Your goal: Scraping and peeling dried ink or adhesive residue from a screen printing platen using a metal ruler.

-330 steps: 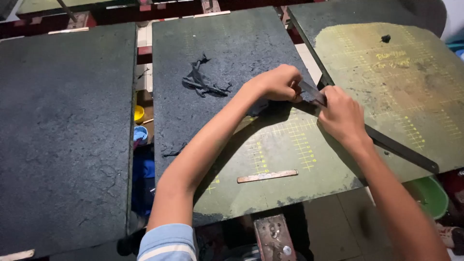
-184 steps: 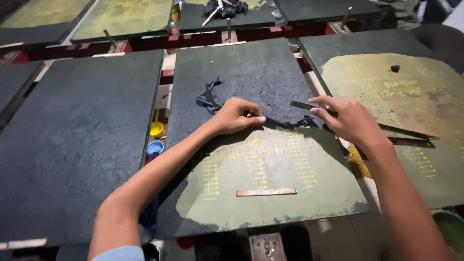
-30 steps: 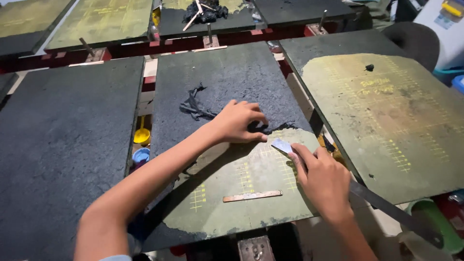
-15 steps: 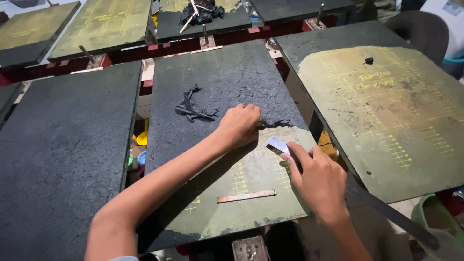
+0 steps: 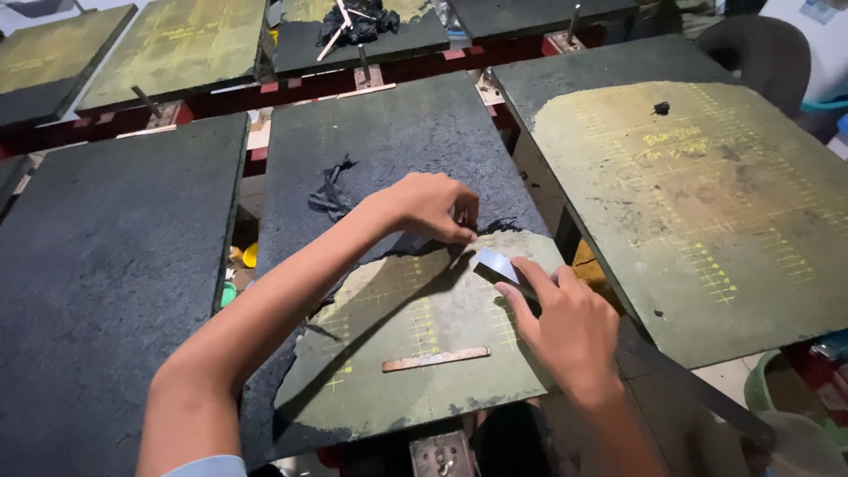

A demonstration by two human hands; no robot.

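- left hand point(image 5: 433, 205) pinches edge of black coating point(image 5: 389, 150) on middle board point(image 5: 424, 397)
- right hand point(image 5: 565, 327) grips long scraper blade point(image 5: 496, 265), tip at coating edge

A single view was taken from a head-worn camera, aimed steeply downward and forward from above the near edge of the middle table point(image 5: 389, 132). The table was seen close up; neighbouring boards were cut off at the left and right edges of the frame.
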